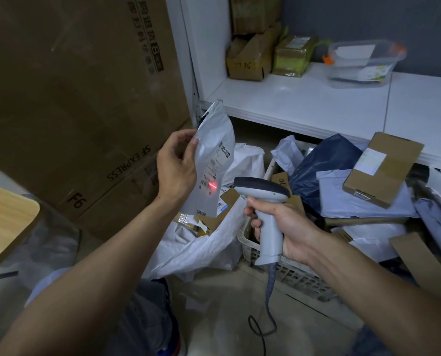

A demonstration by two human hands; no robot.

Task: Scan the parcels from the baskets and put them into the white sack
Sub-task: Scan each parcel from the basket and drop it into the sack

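Left of the white sack (204, 249), a big carton (73, 98) walls off that side. Above the sack's open mouth, the left hand (175, 168) pinches a grey parcel (211, 155) by its left edge and holds it upright, with a red scan line (212, 186) on its label. Just right of the sack, the right hand (286, 227) grips the scanner (263, 199), aimed at the parcel. The basket (291, 276), heaped with parcels, touches the sack's right side below the shelf (304, 109) edge.

left: cardboard boxes (73, 98) wall it off | back: shelf (317, 104) overhangs heaped basket (250, 249) | centre: white sack (201, 249) mouth gapes open
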